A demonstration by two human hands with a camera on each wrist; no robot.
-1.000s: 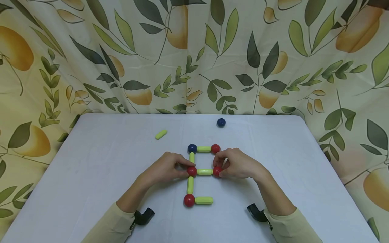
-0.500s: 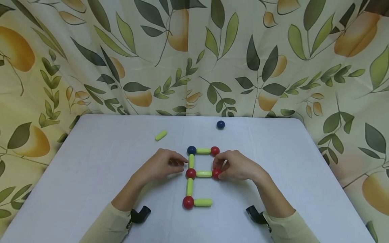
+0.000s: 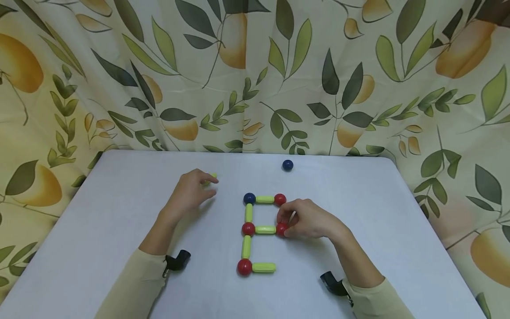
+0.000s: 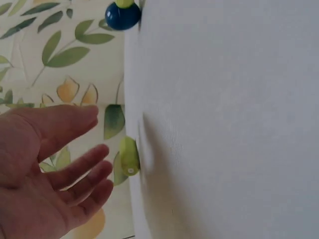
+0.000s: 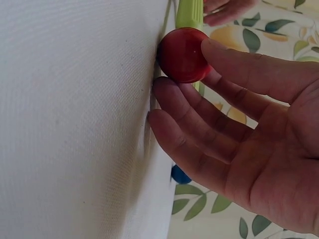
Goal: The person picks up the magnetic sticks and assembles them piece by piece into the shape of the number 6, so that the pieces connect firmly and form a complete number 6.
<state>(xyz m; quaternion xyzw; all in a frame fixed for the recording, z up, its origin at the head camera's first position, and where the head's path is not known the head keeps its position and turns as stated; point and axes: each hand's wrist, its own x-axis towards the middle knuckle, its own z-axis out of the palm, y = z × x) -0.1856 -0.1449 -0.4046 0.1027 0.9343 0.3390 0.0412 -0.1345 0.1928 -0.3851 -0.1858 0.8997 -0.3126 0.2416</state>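
My left hand [image 3: 189, 190] reaches over the loose green rod [image 3: 214, 175], partly hiding it in the head view. In the left wrist view its thumb and fingers are spread, with a gap to the green rod [image 4: 129, 157]. My right hand [image 3: 308, 219] pinches a red ball [image 5: 184, 55] between thumb and fingers. That ball sits at the right end of the middle rod [image 3: 265, 230] of a flat ball-and-rod figure. The figure's left side runs from a blue ball [image 3: 249, 198] through a red ball [image 3: 248, 229] to a lower red ball [image 3: 245, 267].
A loose blue ball [image 3: 287, 165] lies near the far edge of the white table [image 3: 358, 190]. Another red ball [image 3: 280, 199] ends the figure's top rod. The bottom rod [image 3: 264, 267] points right with a bare end. A patterned curtain [image 3: 279, 75] hangs behind.
My left hand has let go of the figure's middle-left red ball and moved up and left to the loose green rod. My right hand has stayed at its red ball.
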